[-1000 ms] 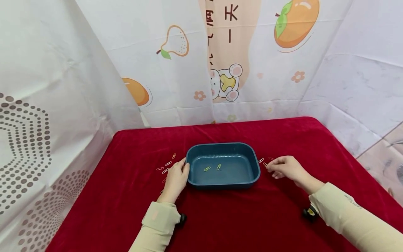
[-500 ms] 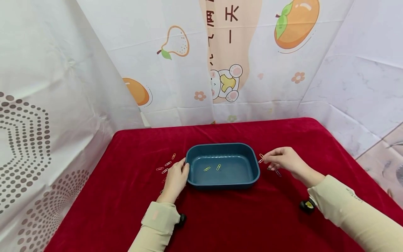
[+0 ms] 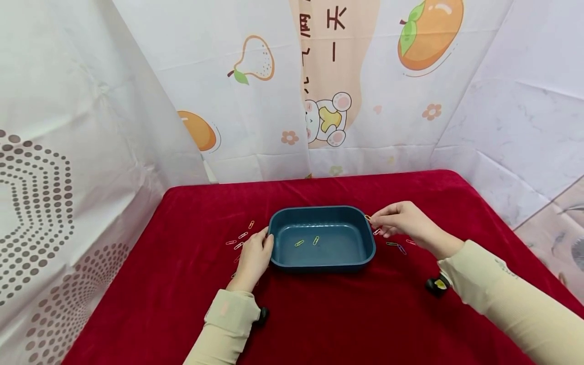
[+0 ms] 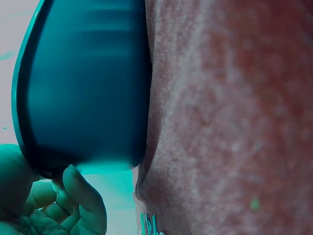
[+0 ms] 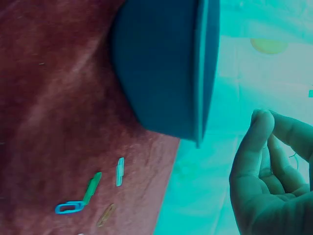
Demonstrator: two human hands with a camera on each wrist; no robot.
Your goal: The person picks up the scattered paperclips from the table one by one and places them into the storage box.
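Observation:
A dark blue rectangular bin (image 3: 339, 248) stands on the red cloth, with two yellow paper clips (image 3: 316, 241) on its floor. My left hand (image 3: 255, 258) grips its left end; in the left wrist view, the thumb and fingers (image 4: 88, 200) meet at the rim. Between thumb and forefinger, my right hand (image 3: 403, 223) pinches a yellow paper clip (image 3: 367, 218), held up right beside the bin's right rim. The right wrist view has the hand (image 5: 269, 186) raised level with the rim, the clip hidden there.
Several loose paper clips, among them a white one (image 3: 239, 246), lie left of the bin, partly behind my left hand. To its right are a white clip (image 3: 376, 232), a green clip (image 3: 392, 244), a blue clip (image 3: 401, 249) and a pink clip (image 3: 411, 242). Printed curtains (image 3: 255, 116) hang behind the table.
My right hand has lifted the yellow paper clip from the cloth and carried it left and up to the bin's right rim. My left hand has stayed on the bin.

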